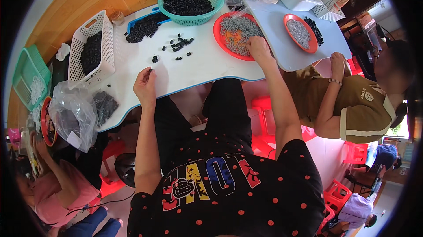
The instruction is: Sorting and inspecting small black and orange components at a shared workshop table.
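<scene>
My left hand (145,86) is above the table's near edge, thumb and fingers pinched on a small black cylindrical piece (150,70). My right hand (261,52) reaches to the right rim of a red plate (218,38) heaped with small grey pieces (240,26). Its fingertips are pressed together over the heap; whatever they grip is too small to make out. Between my hands, a loose scatter of black pieces (179,43) lies on the white table (194,66).
A green basket (191,20) of black pieces stands at the back, beside a blue scoop (132,24) with a spilled pile. At left are a white basket (108,47) and a plastic bag (75,111). A co-worker (357,100) sits at right near another red plate (312,45).
</scene>
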